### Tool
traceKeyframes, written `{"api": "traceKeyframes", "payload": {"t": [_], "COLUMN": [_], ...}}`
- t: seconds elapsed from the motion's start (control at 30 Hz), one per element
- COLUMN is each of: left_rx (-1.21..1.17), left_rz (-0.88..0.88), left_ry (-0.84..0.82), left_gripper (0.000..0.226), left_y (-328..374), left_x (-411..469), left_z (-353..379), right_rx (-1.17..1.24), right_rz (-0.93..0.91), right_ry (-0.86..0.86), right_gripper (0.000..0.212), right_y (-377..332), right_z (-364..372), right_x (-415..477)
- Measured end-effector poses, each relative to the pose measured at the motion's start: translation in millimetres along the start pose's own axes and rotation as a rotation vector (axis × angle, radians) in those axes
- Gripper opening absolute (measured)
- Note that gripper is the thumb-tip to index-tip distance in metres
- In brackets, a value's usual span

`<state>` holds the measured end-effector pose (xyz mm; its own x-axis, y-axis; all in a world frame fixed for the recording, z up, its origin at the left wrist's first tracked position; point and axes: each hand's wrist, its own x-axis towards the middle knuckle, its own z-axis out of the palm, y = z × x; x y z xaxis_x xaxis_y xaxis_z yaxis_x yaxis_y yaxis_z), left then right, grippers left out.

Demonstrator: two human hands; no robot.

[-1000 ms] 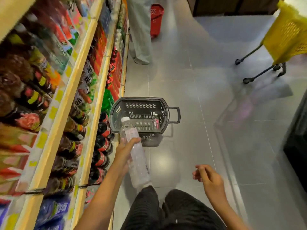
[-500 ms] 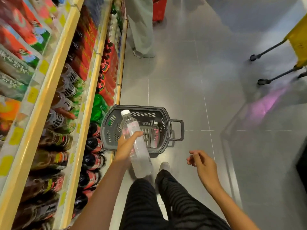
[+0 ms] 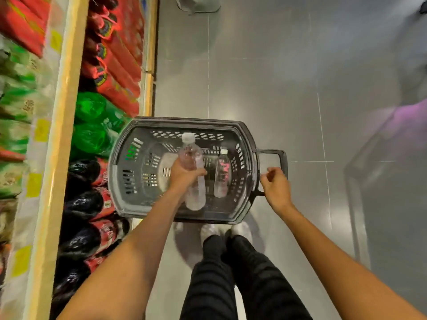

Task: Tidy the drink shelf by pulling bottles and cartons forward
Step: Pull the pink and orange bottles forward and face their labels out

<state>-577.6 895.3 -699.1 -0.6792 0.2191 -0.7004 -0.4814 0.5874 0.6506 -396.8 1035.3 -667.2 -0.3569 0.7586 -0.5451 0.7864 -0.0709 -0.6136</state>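
Note:
My left hand (image 3: 184,175) grips a clear water bottle (image 3: 193,172) with a white cap, held over the grey plastic basket (image 3: 124,158) on the floor. A second, smaller clear bottle (image 3: 221,174) with pink lettering lies inside the basket. My right hand (image 3: 276,185) hovers with loosely curled fingers by the basket's right rim, near its handle (image 3: 280,155), holding nothing. The drink shelf (image 3: 60,125) runs along the left with dark cola bottles (image 3: 83,204), green bottles (image 3: 92,125) and red packs (image 3: 117,65) on its lower level.
The basket stands against the shelf's foot, right in front of my feet (image 3: 221,229). Grey tiled floor (image 3: 300,88) stretches to the right. Another person's trouser hem and shoe (image 3: 198,6) show at the top edge.
I have stepped up to the basket and now look down into it. My left hand has carried the bottle over the basket. My right hand has moved forward to the basket's right rim.

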Motion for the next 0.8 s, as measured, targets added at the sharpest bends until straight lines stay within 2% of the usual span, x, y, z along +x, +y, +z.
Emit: {"api": "traceKeyframes", "payload": {"t": [0.17, 0.37, 0.47, 0.6, 0.8], "left_rx": [0.120, 0.192, 0.226, 0.271, 0.281], "left_rz": [-0.027, -0.078, -0.091, -0.096, -0.147], "left_ry": [0.000, -0.036, -0.065, -0.087, -0.145], "left_gripper": [0.065, 0.072, 0.067, 0.073, 0.071], "left_y": [-71, -115, -126, -138, -142], "left_x": [95, 167, 185, 198, 213], "left_z": [39, 78, 94, 106, 108], "right_rx": [-0.101, -0.040, -0.023, -0.007, -0.008], "right_rz": [0.000, -0.070, -0.110, -0.167, -0.195], "right_ry": [0.012, 0.073, 0.090, 0.117, 0.135], "right_gripper": [0.049, 0.050, 0.041, 0.023, 0.023], "right_y": [34, 45, 49, 52, 54], "right_z": [55, 81, 80, 81, 82], "right_x": [63, 81, 82, 84, 83]}}
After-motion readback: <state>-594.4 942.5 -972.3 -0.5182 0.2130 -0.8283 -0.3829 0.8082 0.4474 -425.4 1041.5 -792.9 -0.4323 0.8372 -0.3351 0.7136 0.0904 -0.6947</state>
